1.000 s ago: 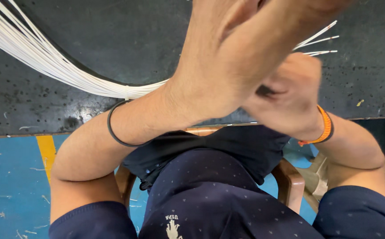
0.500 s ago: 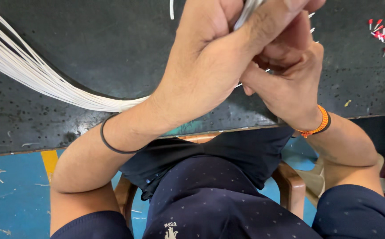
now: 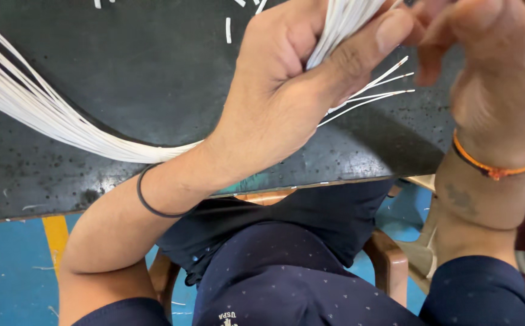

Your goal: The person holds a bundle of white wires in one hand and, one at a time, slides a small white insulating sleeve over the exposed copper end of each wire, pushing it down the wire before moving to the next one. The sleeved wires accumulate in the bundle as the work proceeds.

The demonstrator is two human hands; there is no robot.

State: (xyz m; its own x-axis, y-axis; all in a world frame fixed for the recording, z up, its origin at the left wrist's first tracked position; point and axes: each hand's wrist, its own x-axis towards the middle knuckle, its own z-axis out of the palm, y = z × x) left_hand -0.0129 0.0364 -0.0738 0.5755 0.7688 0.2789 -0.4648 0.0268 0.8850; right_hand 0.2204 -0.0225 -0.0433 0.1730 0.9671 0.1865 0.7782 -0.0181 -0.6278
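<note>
My left hand is closed around a bundle of thin white wires that sweeps in from the upper left across the black table and passes under my wrist. Several stripped wire ends stick out to the right of my fist, and more wires rise from the top of my grip. My right hand is raised at the upper right, its fingers touching the wires near my left thumb. A black band sits on my left wrist, an orange one on my right.
Small white cut pieces of wire lie on the table's far part. Below the table edge are my dark blue trousers, a wooden chair and a blue floor with a yellow stripe and scattered wire scraps.
The view has come closer to my hands. My left hand has turned so its fist and the wire ends show; my right hand has lifted from behind it to the upper right.
</note>
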